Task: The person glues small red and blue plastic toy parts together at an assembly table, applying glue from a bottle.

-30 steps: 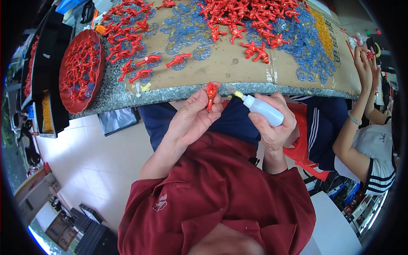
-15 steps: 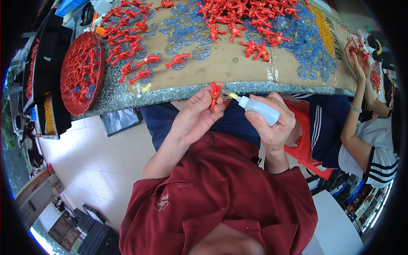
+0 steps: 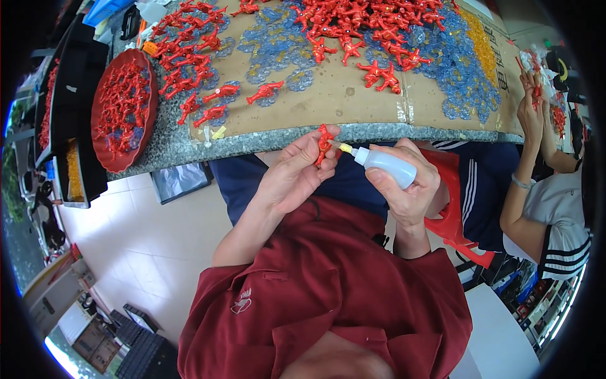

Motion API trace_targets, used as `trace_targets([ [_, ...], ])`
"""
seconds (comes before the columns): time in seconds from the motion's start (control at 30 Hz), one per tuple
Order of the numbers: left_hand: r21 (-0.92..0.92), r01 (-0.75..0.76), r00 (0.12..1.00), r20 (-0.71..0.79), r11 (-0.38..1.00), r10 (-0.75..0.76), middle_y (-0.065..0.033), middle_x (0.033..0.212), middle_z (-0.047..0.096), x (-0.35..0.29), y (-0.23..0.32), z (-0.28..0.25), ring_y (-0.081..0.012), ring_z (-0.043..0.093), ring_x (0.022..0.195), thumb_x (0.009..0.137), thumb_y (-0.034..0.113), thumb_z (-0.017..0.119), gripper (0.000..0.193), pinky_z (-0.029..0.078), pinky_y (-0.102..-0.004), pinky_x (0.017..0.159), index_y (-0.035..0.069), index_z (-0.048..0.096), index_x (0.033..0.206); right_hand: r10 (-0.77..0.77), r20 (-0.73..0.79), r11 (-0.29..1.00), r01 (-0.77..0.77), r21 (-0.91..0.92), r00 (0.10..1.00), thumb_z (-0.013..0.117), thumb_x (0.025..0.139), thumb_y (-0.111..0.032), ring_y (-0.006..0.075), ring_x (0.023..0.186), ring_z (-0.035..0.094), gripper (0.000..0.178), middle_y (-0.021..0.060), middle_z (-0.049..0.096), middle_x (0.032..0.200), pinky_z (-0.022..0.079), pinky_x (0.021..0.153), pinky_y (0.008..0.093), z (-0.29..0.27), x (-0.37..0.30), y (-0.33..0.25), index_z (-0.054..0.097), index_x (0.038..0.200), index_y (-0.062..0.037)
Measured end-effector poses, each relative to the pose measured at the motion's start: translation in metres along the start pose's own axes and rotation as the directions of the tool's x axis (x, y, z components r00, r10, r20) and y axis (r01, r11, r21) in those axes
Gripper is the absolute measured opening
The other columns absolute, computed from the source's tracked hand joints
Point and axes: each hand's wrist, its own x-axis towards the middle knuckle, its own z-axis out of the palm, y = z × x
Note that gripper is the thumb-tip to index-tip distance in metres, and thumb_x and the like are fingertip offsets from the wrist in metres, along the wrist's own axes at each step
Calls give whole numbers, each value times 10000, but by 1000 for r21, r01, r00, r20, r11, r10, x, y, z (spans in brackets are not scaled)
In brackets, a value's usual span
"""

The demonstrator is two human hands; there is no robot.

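Note:
Between the thumb and fingers of my left hand (image 3: 302, 165) is a small red plastic figurine (image 3: 324, 144), held upright just off the table's near edge. My right hand (image 3: 407, 184) wraps round a white squeeze bottle (image 3: 390, 168) with a yellow-based needle tip (image 3: 344, 147). The bottle lies tilted, its tip pointing left at the figurine; the needle's end reaches the figurine's side, though I cannot tell if it touches. Beyond my hands, red figurines on clear bluish discs (image 3: 265, 93) lie on the cardboard (image 3: 297, 114).
A red scalloped tray (image 3: 151, 101) of figurines stands at the left table edge. A large figurine heap (image 3: 372, 25), blue discs (image 3: 464, 76) and yellow pieces (image 3: 478, 47) cover the far side. At right, a co-worker's hands (image 3: 532, 104) handle a red piece. A red stool (image 3: 451, 215) is beside me.
My left hand has shifted slightly right and turned the figurine a little, so it sits closer to the needle tip. The co-worker's hands have moved too.

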Motion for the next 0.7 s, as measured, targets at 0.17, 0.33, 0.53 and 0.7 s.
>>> trace_targets([
  [0.17,5,-13,1000,18,1000,13,-44,846,503,0,2,-1,-101,443,699,886,240,502,365,349,-220,612,4,480,1163,96,-22,994,-95,59,995,747,624,-77,132,572,494,301,84,628,721,390,527,239,-6,-2,-1,635,878,39],
  [0.33,0,-44,999,-14,999,44,-53,850,496,-8,2,-2,-123,437,728,886,217,503,351,345,-234,618,13,456,1167,317,-118,909,-265,322,941,708,668,-17,125,697,549,316,73,603,860,442,663,238,14,10,19,593,955,44],
  [0.53,9,-104,992,-78,995,104,-56,832,490,-14,4,-4,-131,455,728,894,209,494,306,349,-234,615,25,473,1138,-41,-134,983,16,-185,990,698,660,-43,229,758,568,289,110,606,839,449,668,302,47,45,46,607,933,-18],
  [0.7,-8,-81,994,-81,997,80,-65,854,506,-12,5,-5,-135,461,733,884,203,511,318,358,-237,618,23,471,1143,-60,-139,950,14,-311,989,692,692,-58,166,752,601,319,94,608,870,472,641,262,53,52,49,598,996,-35],
])
